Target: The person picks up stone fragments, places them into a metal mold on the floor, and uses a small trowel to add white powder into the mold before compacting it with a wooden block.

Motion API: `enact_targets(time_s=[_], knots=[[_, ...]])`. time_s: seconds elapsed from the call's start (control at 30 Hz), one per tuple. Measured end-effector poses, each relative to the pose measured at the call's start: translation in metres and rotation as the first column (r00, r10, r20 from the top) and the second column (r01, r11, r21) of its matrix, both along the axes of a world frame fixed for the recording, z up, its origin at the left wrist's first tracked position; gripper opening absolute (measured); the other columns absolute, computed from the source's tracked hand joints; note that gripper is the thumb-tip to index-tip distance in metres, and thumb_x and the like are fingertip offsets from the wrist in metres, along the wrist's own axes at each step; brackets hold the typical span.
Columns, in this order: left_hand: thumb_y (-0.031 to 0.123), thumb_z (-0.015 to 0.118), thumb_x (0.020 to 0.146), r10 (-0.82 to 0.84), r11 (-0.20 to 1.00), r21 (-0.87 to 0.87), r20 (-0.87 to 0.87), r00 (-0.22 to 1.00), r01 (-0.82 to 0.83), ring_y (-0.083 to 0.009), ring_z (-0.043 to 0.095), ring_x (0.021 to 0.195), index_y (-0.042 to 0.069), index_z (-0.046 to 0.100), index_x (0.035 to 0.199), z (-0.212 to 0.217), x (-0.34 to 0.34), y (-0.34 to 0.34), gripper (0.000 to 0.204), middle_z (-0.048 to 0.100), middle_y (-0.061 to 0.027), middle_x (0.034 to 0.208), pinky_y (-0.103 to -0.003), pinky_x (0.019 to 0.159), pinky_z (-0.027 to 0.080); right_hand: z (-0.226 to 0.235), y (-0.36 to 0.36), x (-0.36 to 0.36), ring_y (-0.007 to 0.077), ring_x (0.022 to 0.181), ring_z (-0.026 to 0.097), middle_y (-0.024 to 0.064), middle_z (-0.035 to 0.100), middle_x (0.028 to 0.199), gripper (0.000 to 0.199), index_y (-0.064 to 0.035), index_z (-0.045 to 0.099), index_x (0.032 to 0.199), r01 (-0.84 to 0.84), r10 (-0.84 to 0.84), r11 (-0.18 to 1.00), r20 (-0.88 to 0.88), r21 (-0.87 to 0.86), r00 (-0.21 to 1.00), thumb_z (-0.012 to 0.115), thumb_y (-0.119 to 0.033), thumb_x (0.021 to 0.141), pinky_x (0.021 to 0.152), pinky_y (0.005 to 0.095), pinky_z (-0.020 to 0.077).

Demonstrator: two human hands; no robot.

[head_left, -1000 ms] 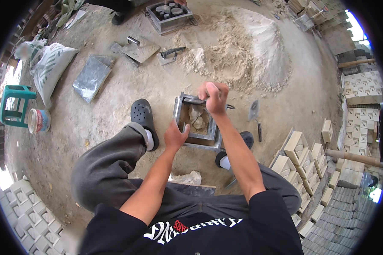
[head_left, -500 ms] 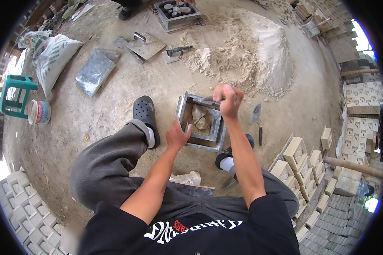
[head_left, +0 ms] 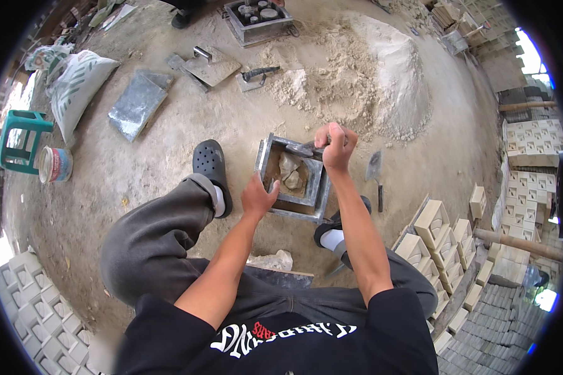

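A square metal mould (head_left: 270, 156) sits on the dusty ground between my feet, with pale lumps of mortar (head_left: 290, 174) inside it. My left hand (head_left: 259, 195) rests on the mould's near left rim, fingers bent over the edge. My right hand (head_left: 336, 147) is clenched around the handle of a small trowel (head_left: 301, 149) whose blade reaches over the mould's far right corner.
A second trowel (head_left: 375, 170) lies right of the mould. A heap of pale sand (head_left: 381, 69) rises behind it. Flat metal plates (head_left: 211, 67), a grey slab (head_left: 135, 103), a sack (head_left: 75, 81), a green stool (head_left: 20, 139) and a tin (head_left: 56, 165) lie left. Cast blocks (head_left: 444, 234) stack at right.
My right hand with the trowel has moved from the mould's far rim toward its far right corner. My left hand stays on the near rim.
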State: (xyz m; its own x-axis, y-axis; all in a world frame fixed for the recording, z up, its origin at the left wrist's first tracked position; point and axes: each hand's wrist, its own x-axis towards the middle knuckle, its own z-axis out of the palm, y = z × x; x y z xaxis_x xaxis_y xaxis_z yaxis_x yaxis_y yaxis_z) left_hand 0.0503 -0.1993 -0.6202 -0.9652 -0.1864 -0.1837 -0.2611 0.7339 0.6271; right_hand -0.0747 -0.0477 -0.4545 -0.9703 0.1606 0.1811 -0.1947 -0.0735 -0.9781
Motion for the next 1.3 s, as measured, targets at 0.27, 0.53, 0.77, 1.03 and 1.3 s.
enact_targets(time_s=[0.27, 0.53, 0.77, 1.03, 1.3], knots=[[0.048, 0.067, 0.082, -0.011, 1.0, 0.004, 0.051, 0.999, 0.011, -0.04, 0.067, 0.088, 0.0, 0.053, 0.123, 0.002, 0.0, -0.001, 0.065, 0.067, -0.0216, 0.101, -0.05, 0.073, 0.053, 0.005, 0.009, 0.004, 0.0129, 0.047, 0.046, 0.0064, 0.049, 0.051, 0.042, -0.0009, 0.042, 0.051, -0.083, 0.084, 0.996, -0.019, 0.045, 0.996, 0.044, -0.016, 0.09, 0.047, 0.0293, 0.0364], [0.047, 0.067, 0.082, -0.005, 1.0, 0.011, -0.019, 1.0, 0.005, -0.0411, 0.067, 0.085, 0.0, 0.054, 0.121, -0.001, 0.001, -0.002, 0.062, 0.068, -0.0216, 0.097, -0.05, 0.072, 0.053, 0.008, 0.031, 0.008, 0.0151, 0.046, 0.048, 0.0083, 0.05, 0.052, 0.043, 0.0006, 0.044, 0.051, -0.117, 0.126, 0.989, -0.108, 0.086, 0.986, 0.045, -0.018, 0.089, 0.046, 0.03, 0.0377], [0.047, 0.068, 0.082, -0.002, 1.0, 0.027, -0.008, 1.0, 0.002, -0.0416, 0.067, 0.085, 0.0, 0.054, 0.121, 0.008, -0.001, 0.001, 0.062, 0.068, -0.0229, 0.098, -0.05, 0.073, 0.053, 0.0, 0.055, 0.017, 0.0158, 0.046, 0.046, 0.0081, 0.048, 0.051, 0.043, -0.0011, 0.041, 0.051, -0.067, 0.073, 0.996, -0.104, 0.061, 0.992, 0.042, -0.016, 0.091, 0.048, 0.0299, 0.038], [0.047, 0.068, 0.083, -0.013, 1.0, 0.013, 0.042, 0.999, 0.012, -0.0415, 0.066, 0.085, 0.0, 0.056, 0.118, 0.009, -0.001, 0.0, 0.06, 0.067, -0.0231, 0.097, -0.05, 0.074, 0.053, 0.002, 0.069, 0.019, 0.0155, 0.048, 0.048, 0.007, 0.049, 0.052, 0.041, -0.0004, 0.043, 0.052, -0.042, 0.05, 0.996, -0.099, 0.085, 0.994, 0.045, -0.016, 0.09, 0.049, 0.0311, 0.0391], [0.046, 0.069, 0.082, -0.016, 1.0, -0.005, -0.019, 1.0, 0.016, -0.042, 0.066, 0.086, 0.0, 0.057, 0.115, 0.008, 0.0, 0.003, 0.058, 0.067, -0.023, 0.097, -0.05, 0.074, 0.052, 0.002, 0.069, 0.016, 0.0164, 0.049, 0.048, 0.0081, 0.049, 0.052, 0.041, 0.0004, 0.043, 0.052, -0.023, 0.037, 0.996, -0.157, 0.092, 0.987, 0.045, -0.015, 0.09, 0.049, 0.0314, 0.0391]])
